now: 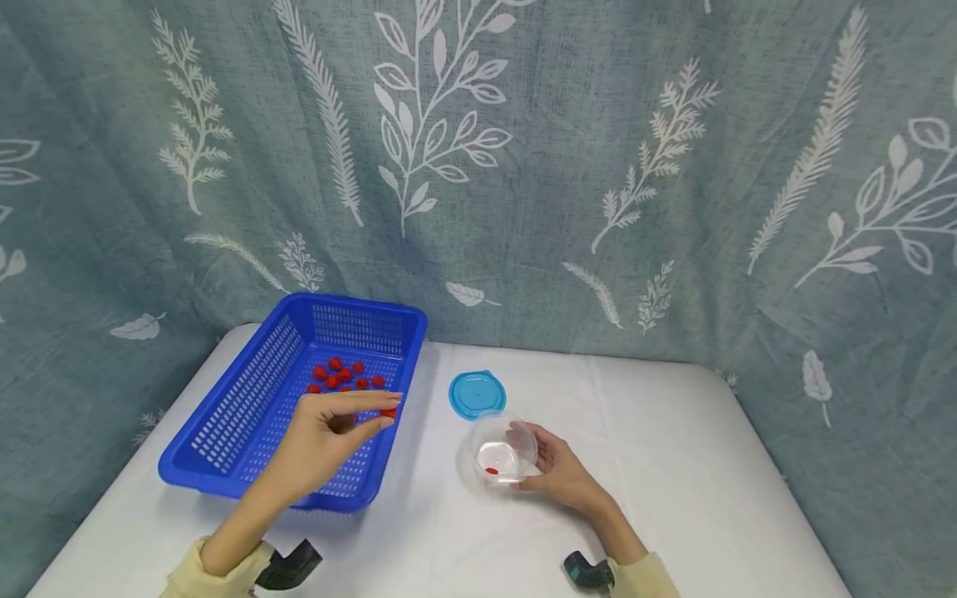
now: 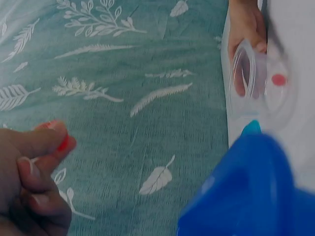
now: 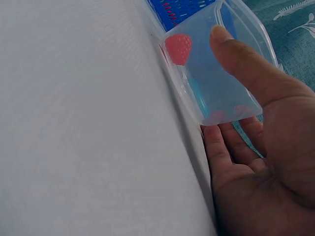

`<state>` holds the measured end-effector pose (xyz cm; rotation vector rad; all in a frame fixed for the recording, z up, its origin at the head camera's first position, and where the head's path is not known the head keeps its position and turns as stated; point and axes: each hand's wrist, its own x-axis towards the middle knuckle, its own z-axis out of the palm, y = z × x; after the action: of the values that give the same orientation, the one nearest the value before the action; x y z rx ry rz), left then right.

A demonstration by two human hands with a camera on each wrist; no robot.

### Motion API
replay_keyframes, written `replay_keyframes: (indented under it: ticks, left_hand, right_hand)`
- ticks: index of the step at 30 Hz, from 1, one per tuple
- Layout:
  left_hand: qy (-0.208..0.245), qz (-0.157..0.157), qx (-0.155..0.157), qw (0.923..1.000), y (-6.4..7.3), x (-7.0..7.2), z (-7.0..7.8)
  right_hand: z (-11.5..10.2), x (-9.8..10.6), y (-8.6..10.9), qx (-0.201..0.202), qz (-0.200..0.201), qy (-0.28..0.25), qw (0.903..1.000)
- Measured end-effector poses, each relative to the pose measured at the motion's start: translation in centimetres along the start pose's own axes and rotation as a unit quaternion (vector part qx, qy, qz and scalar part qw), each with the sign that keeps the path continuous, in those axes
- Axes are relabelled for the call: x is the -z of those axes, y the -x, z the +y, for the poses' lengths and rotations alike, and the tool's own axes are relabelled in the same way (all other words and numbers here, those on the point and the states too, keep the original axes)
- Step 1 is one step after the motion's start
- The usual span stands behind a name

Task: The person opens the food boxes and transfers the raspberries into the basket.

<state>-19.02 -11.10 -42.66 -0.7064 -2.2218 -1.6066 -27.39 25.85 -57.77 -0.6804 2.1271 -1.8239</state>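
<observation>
Thumb and fingers of my left hand (image 1: 310, 444) pinch a small red raspberry (image 1: 388, 412), which overlaps the right rim of the blue basket (image 1: 183, 476) in the head view. Several more raspberries (image 1: 334, 379) lie on the basket's floor, partly hidden by that hand. My right hand (image 1: 570, 477) holds a clear plastic cup (image 3: 221, 78) by its side, thumb on the near wall and fingers round the far side. The cup stands on the white cloth, mouth up. One raspberry (image 3: 178, 48) shows at its bottom.
A round turquoise lid (image 1: 477, 395) lies flat just behind the cup. White cloth (image 1: 643, 432) covers the table, and a green leaf-patterned curtain (image 1: 538, 166) hangs at its back and sides. The basket's raised walls stand between left forearm and back curtain.
</observation>
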Motion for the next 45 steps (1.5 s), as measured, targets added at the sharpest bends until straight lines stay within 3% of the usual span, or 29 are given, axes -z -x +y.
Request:
replay_keyframes:
  ticks: [3,8,13,20,26,30,33,40,45]
  left_hand:
    - [-0.001,-0.013,-0.014,0.9998,-0.6,1.6,-0.2]
    - [-0.015,-0.021,0.007,0.9996,-2.0,4.0,-0.7]
    - [-0.053,-0.031,0.026,0.9978,-3.7,6.0,-2.3]
    - [-0.109,-0.109,0.082,0.9846,-6.0,8.1,-6.7]
    - [-0.105,-0.18,0.135,0.9687,-7.2,9.3,-10.1]
    - [-0.086,-0.203,0.18,0.9586,-7.3,9.8,-12.1]
    - [-0.073,-0.221,0.197,0.9524,-7.0,9.8,-13.6]
    - [-0.055,-0.294,0.189,0.9354,-6.4,8.1,-15.9]
    - [-0.059,-0.291,0.19,0.9359,-6.1,7.3,-16.5]
  right_hand:
    - [0.1,-0.2,0.0,-0.002,-0.002,-0.001,1.0]
    - [0.2,-0.3,0.1,0.0,-0.001,0.004,1.0]
    - [0.2,-0.3,0.1,-0.001,0.002,0.011,0.9999]
    - [0.3,-0.1,0.1,-0.006,0.002,0.01,0.9999]
    - [0.1,-0.3,0.1,-0.006,0.003,0.004,1.0]
    - [0.1,-0.3,0.1,-0.005,0.004,0.007,1.0]
    - [0.1,-0.2,0.1,-0.007,0.003,0.01,0.9999]
    - [0.0,0.0,0.0,-0.011,0.006,0.019,0.9997]
    - [0.0,0.1,0.2,-0.022,0.011,0.018,0.9995]
